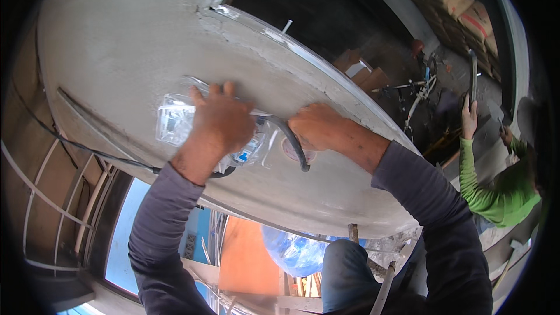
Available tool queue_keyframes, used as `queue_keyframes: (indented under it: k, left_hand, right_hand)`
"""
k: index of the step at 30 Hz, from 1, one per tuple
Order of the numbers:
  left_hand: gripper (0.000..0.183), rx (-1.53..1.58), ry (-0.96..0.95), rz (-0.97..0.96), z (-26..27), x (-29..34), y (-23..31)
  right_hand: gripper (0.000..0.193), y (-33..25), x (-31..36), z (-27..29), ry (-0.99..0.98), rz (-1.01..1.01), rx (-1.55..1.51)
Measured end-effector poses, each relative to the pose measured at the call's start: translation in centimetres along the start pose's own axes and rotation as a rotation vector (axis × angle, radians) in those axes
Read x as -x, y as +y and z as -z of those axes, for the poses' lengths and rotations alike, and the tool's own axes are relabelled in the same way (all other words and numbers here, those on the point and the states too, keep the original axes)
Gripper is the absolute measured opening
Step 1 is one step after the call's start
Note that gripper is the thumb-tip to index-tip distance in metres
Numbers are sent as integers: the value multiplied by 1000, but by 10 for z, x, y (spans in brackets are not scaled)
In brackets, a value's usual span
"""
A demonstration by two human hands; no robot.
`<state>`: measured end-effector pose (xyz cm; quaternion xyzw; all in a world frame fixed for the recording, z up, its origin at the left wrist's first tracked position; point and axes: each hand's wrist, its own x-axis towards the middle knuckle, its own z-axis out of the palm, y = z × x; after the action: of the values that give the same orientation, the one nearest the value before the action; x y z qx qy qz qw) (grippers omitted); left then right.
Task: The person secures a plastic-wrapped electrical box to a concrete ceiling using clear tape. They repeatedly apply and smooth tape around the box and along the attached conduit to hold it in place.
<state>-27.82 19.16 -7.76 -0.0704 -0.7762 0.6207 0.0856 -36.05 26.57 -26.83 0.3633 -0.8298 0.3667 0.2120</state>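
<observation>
On the grey plastered wall (111, 46), my left hand (221, 119) grips a clear-plastic-wrapped electrical box (175, 121), its fingers bent over the top edge. Part of the box, with a blue-and-white piece (245, 154) under the plastic, shows below that hand. A thick black cable (284, 129) comes out beside it and curves down to a cut-looking end. Closed against the wall, my right hand (318, 127) is right beside the cable; its fingertips are hidden, so what it holds does not show. Just below its fingers is a round opening (294, 149) in the wall.
A metal-edged window opening (274, 32) with a protruding nail (287, 26) lies above right. A thinner black cable (111, 154) runs off left. Wooden poles (385, 286) and a blue plastic bundle (294, 251) are below. At right, a person in green (501, 192) holds a bar.
</observation>
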Motion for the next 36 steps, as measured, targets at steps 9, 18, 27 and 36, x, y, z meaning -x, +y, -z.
queue_keyframes:
  k: [9, 18, 27, 36]
  left_hand:
    - [91, 193, 73, 42, 11, 1, -43]
    - [101, 342, 294, 74, -3, 2, -85]
    - [95, 593, 484, 122, -30, 12, -111]
    - [21, 2103, 1131, 770, -160, 103, 149]
  right_hand:
    - [33, 1, 14, -23, 39, 34, 79]
    - [34, 8, 17, -25, -16, -26, 44]
    - [41, 9, 18, -32, 16, 13, 91]
    - [49, 0, 18, -35, 121, 11, 56]
